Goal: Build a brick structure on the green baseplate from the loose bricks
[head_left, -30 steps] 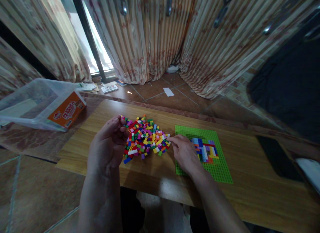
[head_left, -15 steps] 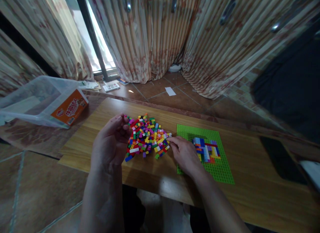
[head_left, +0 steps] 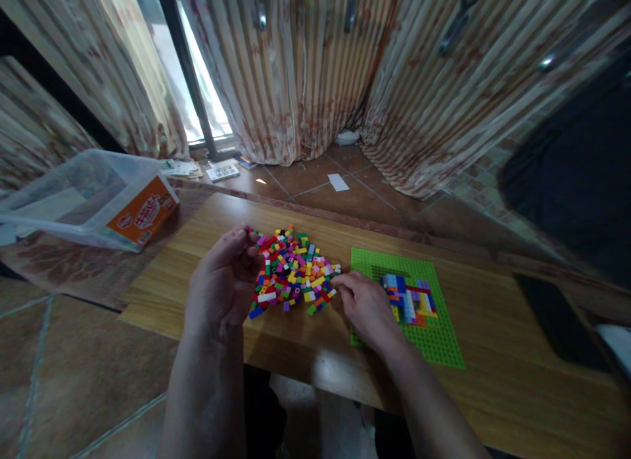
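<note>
A pile of small coloured bricks (head_left: pixel 293 275) lies on the wooden table (head_left: pixel 493 327). My left hand (head_left: pixel 224 285) hovers at the pile's left edge, fingers curled together in a loose pinch; what they hold is hidden. My right hand (head_left: pixel 367 308) rests at the pile's right edge, fingertips pinched down on the bricks there. Just right of it lies a green baseplate (head_left: pixel 434 340) with a patch of blue, white, red and yellow bricks (head_left: pixel 409 298) built on it.
A clear plastic tub (head_left: pixel 73 199) with an orange label lies tipped at the left. A dark flat object (head_left: pixel 559 321) lies on the table at the right. Striped curtains hang behind, with papers on the tiled floor.
The view has shifted slightly. My right hand's fingertips have drawn in a little at the pile's right edge. My left hand stays curled at the left edge.
</note>
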Motion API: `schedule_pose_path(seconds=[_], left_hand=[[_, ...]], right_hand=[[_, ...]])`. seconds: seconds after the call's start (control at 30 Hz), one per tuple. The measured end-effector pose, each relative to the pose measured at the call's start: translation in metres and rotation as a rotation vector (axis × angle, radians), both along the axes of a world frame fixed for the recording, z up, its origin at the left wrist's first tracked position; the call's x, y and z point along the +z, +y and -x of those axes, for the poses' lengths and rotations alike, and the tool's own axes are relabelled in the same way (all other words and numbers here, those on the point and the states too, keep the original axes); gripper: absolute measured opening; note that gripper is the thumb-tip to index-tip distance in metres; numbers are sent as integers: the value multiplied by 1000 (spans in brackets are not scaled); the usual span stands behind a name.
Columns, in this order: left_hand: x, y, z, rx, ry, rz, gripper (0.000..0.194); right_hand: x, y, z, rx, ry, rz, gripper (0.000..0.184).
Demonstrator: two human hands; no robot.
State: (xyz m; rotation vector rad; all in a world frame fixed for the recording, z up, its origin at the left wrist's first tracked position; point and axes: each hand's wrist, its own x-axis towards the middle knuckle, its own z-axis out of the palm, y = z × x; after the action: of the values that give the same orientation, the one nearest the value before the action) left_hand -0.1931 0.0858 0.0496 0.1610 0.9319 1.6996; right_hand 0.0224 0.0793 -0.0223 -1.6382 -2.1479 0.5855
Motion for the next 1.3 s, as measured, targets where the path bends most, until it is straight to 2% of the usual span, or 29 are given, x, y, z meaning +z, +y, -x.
schedule_pose_path(seconds=[0.43,0.63,1.17,1.3], left_hand=[[-1,0,-1,1,-2,1,11],[-2,0,-2,-11,13,-12,7],[-5,0,-2,-15,29,-15,6],[-4,0,-3,-22,26,-7,6]], right_hand=[[-1,-1,-2,-1,-5,-15,27],[-4,0,-1,12,-6,-47,34],[1,-2,1,6,17,-28,25],[2,-1,7,18,-35,13,23]])
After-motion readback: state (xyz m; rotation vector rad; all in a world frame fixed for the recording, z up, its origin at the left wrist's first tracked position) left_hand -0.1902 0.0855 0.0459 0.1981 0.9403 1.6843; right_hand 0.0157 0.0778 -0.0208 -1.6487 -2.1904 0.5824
